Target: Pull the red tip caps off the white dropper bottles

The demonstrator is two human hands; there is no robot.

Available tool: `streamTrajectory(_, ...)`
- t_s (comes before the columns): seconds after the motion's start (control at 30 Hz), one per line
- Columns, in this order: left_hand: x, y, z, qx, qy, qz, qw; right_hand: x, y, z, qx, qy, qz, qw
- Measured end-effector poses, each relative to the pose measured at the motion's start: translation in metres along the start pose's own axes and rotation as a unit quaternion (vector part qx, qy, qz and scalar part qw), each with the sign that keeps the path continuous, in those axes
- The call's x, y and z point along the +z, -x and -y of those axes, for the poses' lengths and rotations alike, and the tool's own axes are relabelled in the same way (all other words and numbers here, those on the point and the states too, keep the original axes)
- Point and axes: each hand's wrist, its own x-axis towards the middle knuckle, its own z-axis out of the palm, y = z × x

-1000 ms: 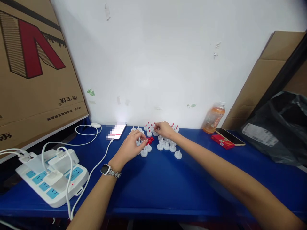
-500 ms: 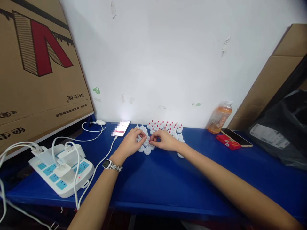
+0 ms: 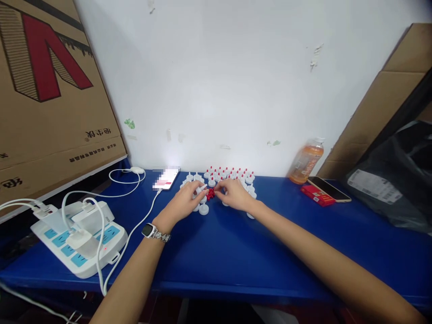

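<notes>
My left hand (image 3: 187, 199) is closed on a white nozzle cap (image 3: 201, 189), its spout tilted up toward the right between thumb and fingers. My right hand (image 3: 234, 194) is pinched closed beside a small pile of red tips (image 3: 210, 194); its fingertips reach the pile's right edge, and what they hold is too small to make out. Bare white caps stand around my left hand, one (image 3: 204, 209) just in front of it. Behind the hands, several white caps with red tips (image 3: 232, 171) stand in rows. More white caps are partly hidden by my right hand.
A charging phone (image 3: 170, 178) lies at the back left, its cable running to a power strip (image 3: 83, 238). Toward the right are an orange drink bottle (image 3: 307, 162), a red packet (image 3: 317, 195), another phone (image 3: 329, 189) and a black bag (image 3: 398, 175). A large carton (image 3: 57, 112) stands left.
Both hands have moved slightly apart, uncovering the red pile between them. A white cap now shows tilted in my left hand. The whole view has shifted a little.
</notes>
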Motion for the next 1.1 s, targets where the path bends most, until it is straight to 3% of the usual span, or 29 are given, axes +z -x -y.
streamTrajectory(0.1,-0.001,-0.001,0.005,-0.004,-0.024,-0.002,1.0,0.007,-0.003,-0.006,-0.018,0.141,0.036,0.989)
streamTrajectory(0.3,-0.001,-0.001,0.006,0.007,-0.016,0.007,1.0,0.016,-0.015,-0.008,-0.024,0.229,0.052,0.972)
streamTrajectory(0.83,-0.003,0.0,0.001,0.017,-0.012,-0.005,1.0,0.018,-0.02,-0.015,-0.035,0.203,0.058,0.977)
streamTrajectory(1.1,-0.003,0.0,0.0,0.015,-0.001,-0.007,1.0,0.01,-0.016,-0.013,-0.02,0.157,0.026,0.987)
